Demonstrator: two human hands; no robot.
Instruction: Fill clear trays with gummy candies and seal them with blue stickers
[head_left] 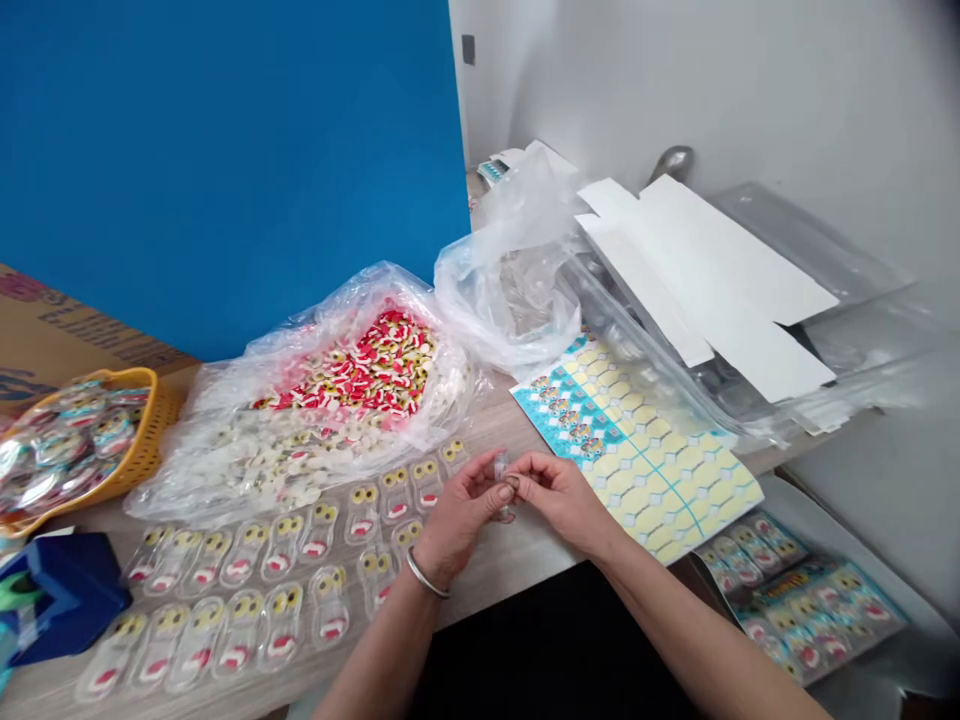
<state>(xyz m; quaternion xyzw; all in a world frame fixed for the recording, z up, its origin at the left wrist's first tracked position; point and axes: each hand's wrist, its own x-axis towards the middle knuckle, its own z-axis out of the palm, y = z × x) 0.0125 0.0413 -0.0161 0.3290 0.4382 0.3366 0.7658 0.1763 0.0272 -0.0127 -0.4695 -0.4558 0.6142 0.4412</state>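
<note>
Along the bench (491,572), rows of shells (244,632) are lying filled; loose pieces (375,370) are remaining bagged. Near the sticker sheet (675,480), we are gripping a clear piece (500,463) in our left hand (466,515), our right hand (561,502) pinching narrowly against it, any contents hidden.

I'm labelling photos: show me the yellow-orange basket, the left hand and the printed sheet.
Yellow-orange basket (139,457), head view: perforated side wall.
Left hand (461,512), head view: back of the hand.
Printed sheet (671,490), head view: yellow patterned area.
</note>
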